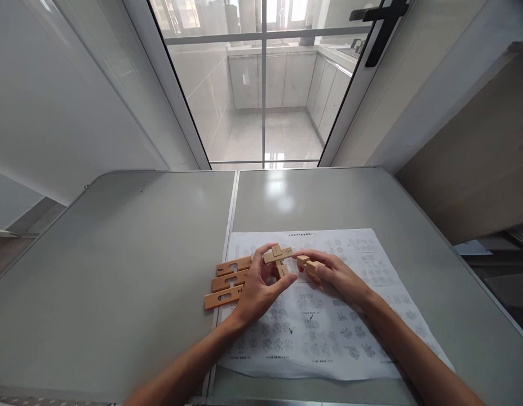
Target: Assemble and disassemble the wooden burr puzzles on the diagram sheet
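My left hand (261, 282) is closed around several interlocked wooden puzzle pieces (278, 255), which form a cross shape. Opposite it, my right hand (333, 273) pinches a notched wooden puzzle piece (309, 265) between thumb and fingers. A small gap separates this piece from the joined ones. Left of my left hand lie three flat wooden pieces side by side: a far piece (234, 265), a middle piece (229, 280) and a near piece (223, 297). Slots and printed digits show on them, and their right ends are partly hidden behind my left hand.
Beneath both hands a printed instruction sheet (388, 321) with many small diagrams lies on the grey folding table (118, 282). A metal seam (231, 203) runs across the tabletop. Beyond the far edge stands a glass door (244, 135) with a black handle (380, 34).
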`<control>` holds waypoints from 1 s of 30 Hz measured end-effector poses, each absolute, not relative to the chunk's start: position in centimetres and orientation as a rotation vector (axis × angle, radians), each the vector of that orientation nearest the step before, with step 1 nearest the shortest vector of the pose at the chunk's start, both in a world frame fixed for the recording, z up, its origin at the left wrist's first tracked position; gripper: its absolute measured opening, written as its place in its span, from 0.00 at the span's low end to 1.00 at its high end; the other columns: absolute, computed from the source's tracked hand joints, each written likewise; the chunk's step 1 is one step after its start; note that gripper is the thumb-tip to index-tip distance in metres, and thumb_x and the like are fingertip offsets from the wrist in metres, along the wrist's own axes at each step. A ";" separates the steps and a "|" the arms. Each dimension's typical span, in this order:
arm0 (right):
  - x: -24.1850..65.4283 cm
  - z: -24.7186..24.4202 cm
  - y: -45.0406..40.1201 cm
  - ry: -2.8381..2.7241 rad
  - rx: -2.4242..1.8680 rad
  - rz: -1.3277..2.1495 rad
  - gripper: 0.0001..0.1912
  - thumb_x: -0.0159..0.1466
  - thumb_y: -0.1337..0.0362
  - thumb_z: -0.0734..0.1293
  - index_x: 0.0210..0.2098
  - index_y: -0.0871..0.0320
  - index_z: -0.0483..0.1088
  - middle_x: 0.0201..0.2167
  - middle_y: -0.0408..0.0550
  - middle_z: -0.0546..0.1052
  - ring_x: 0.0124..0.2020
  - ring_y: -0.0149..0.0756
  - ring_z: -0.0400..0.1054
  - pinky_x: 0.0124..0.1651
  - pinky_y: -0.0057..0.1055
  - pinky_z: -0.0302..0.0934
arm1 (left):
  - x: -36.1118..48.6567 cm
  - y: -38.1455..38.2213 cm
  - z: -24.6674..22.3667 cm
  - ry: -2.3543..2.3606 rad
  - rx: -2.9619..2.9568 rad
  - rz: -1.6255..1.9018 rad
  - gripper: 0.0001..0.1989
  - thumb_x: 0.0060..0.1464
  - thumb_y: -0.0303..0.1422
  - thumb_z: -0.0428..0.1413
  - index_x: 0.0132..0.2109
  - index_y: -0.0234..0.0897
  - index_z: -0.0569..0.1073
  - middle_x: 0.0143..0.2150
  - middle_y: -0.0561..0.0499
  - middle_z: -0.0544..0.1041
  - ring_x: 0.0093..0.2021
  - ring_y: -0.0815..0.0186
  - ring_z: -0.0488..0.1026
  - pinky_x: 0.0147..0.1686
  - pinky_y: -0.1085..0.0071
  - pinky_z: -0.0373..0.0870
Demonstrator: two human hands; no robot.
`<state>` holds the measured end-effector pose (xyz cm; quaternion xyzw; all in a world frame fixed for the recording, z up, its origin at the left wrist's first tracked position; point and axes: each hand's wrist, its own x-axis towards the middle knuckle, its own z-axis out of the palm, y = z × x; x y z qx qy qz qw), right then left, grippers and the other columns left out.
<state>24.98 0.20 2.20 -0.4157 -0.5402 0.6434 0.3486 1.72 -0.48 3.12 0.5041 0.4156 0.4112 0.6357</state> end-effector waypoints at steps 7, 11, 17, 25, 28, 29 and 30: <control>24.9 2.8 0.3 -1.463 -1.002 1.750 0.26 0.61 0.43 0.75 0.46 0.57 0.76 0.32 0.43 0.70 0.31 0.33 0.61 0.34 0.29 0.59 | 1.6 -0.9 3.4 0.984 1.280 0.856 0.38 0.57 0.40 0.71 0.68 0.44 0.63 0.48 0.48 0.82 0.47 0.61 0.81 0.45 0.67 0.78; 24.7 3.1 0.3 -1.447 -0.936 1.868 0.24 0.63 0.46 0.76 0.49 0.57 0.76 0.36 0.45 0.74 0.34 0.35 0.66 0.39 0.32 0.64 | 1.6 -0.9 3.1 0.961 1.391 0.862 0.38 0.57 0.40 0.71 0.69 0.45 0.64 0.47 0.49 0.81 0.43 0.63 0.81 0.41 0.70 0.78; 24.8 2.9 0.4 -1.507 -0.843 1.915 0.25 0.65 0.45 0.75 0.51 0.58 0.78 0.38 0.48 0.76 0.35 0.36 0.67 0.38 0.32 0.64 | 1.8 -1.2 2.6 0.903 1.683 0.964 0.34 0.56 0.40 0.72 0.65 0.45 0.69 0.39 0.55 0.78 0.32 0.71 0.74 0.36 0.73 0.76; 24.4 3.4 0.3 -1.559 -0.811 1.902 0.29 0.63 0.41 0.76 0.50 0.59 0.79 0.41 0.51 0.80 0.41 0.43 0.73 0.44 0.37 0.69 | 1.9 -1.5 1.8 0.864 1.789 0.978 0.33 0.57 0.39 0.71 0.66 0.46 0.68 0.43 0.52 0.79 0.30 0.74 0.70 0.31 0.77 0.73; 24.4 3.1 0.1 -1.550 -0.834 1.889 0.29 0.62 0.42 0.77 0.50 0.59 0.79 0.39 0.50 0.79 0.41 0.43 0.73 0.45 0.37 0.68 | 1.8 -1.5 1.4 0.846 1.830 0.965 0.34 0.57 0.37 0.72 0.66 0.46 0.69 0.41 0.53 0.79 0.29 0.74 0.69 0.30 0.78 0.72; 24.5 2.9 0.0 -1.547 -0.840 1.884 0.28 0.62 0.42 0.77 0.50 0.59 0.79 0.38 0.49 0.79 0.40 0.42 0.72 0.45 0.36 0.68 | 1.8 -1.5 1.3 0.842 1.841 0.958 0.34 0.56 0.37 0.72 0.66 0.46 0.69 0.40 0.54 0.79 0.28 0.74 0.69 0.30 0.78 0.72; 24.5 2.8 0.0 -1.547 -0.845 1.878 0.28 0.62 0.43 0.78 0.49 0.58 0.79 0.38 0.48 0.79 0.39 0.40 0.72 0.44 0.35 0.67 | 1.8 -1.5 1.3 0.840 1.849 0.947 0.34 0.56 0.37 0.72 0.66 0.45 0.69 0.40 0.54 0.78 0.28 0.74 0.69 0.30 0.78 0.71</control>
